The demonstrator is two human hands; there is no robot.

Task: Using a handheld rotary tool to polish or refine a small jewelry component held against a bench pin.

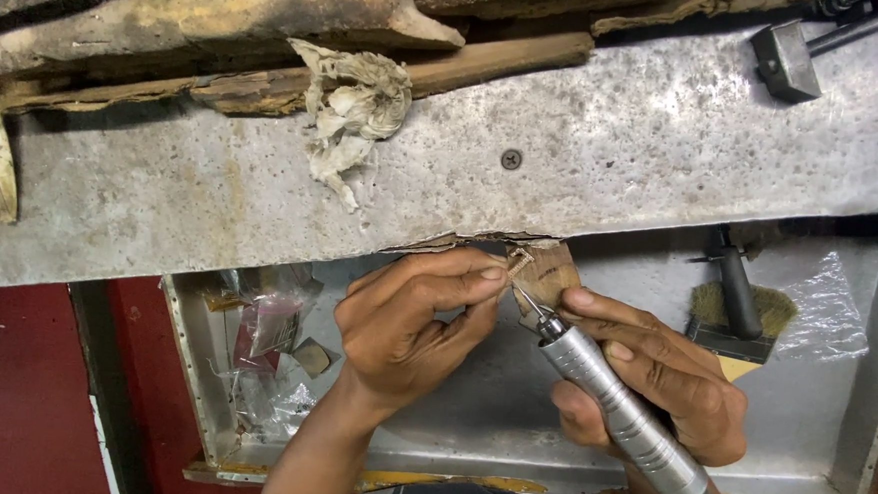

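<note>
Rotary handpiece (619, 412), butt cut off.

The small piece (519, 262) pinched at the left hand (410, 321) fingertips is too small to tell its shape. The rotary tool (620, 417) runs off the bottom edge, its rear end cut off. The right hand (653, 374) covers part of the wooden peg (550, 273). The hammer (787, 57) handle leaves the top right corner. What the plastic bags (269, 328) in the tray hold is unclear.
</note>
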